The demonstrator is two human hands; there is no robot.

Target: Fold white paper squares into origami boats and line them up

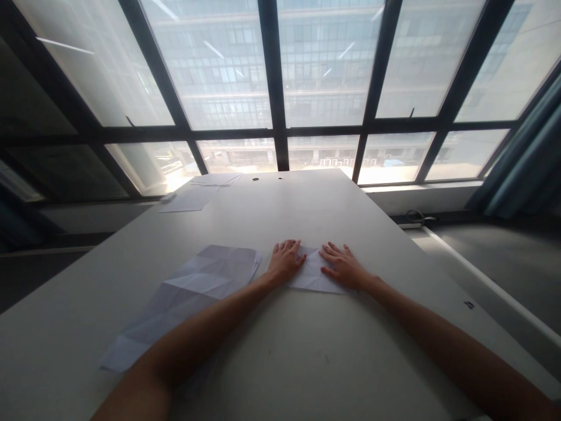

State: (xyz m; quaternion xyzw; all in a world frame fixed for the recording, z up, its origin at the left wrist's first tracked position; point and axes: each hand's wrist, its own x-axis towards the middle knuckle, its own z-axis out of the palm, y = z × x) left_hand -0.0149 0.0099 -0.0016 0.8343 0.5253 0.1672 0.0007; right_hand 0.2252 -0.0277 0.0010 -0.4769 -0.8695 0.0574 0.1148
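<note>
A small piece of folded white paper (313, 279) lies on the white table (298, 356), between and under my two hands. My left hand (284, 260) rests flat on its left side, fingers stretched out. On its right side lies my right hand (344, 265), palm down with the fingers spread. Fold lines run across the paper's visible middle, while its two sides are hidden under the hands. Left of my left hand is a larger creased white sheet (193, 295), partly covered by my left forearm.
More flat white sheets (188, 199) lie at the table's far left corner. Two small round holes (255, 179) show near the far edge. Tall windows (324, 64) with dark frames stand beyond the table. A blue curtain (521, 152) hangs at the right.
</note>
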